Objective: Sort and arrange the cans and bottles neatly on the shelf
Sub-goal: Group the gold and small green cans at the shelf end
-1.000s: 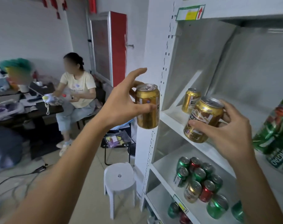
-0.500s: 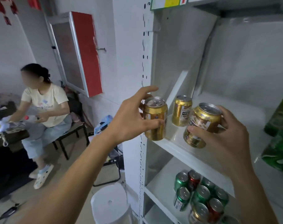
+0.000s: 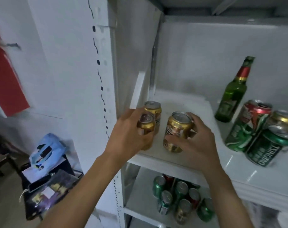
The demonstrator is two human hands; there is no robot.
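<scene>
**Two gold cans at the left end of the shelf**

A white metal shelving unit stood against a pale wall, its slotted upright (image 3: pixel 105 96) running down the middle of the view. To the left of it, low on the floor, lay a blue bag (image 3: pixel 46 148) over dark clutter, and a red panel (image 3: pixel 6 79) hung on the wall above.

On the upper shelf (image 3: pixel 181 104), the left hand (image 3: pixel 128 137) gripped a gold can (image 3: pixel 145 127), fingers wrapped round its side, at the shelf's front left corner. Just behind it stood a second gold can (image 3: pixel 154 109), upright and close to the side wall. The right hand (image 3: pixel 194 143) held a third gold can (image 3: pixel 177 132), thumb in front and fingers curled round the back, its base on or just above the shelf; which, could not be told.

Farther right stood a green glass bottle (image 3: pixel 232 94) with a red neck label, upright near the back. In front of it clustered a tall red-and-green can (image 3: pixel 248 125), a green Tsingtao can (image 3: pixel 268 147) and a small gold-topped can (image 3: pixel 282 118).

On the lower shelf (image 3: pixel 140 203) sat a tight group of green, red and gold cans (image 3: pixel 181 198).
</scene>
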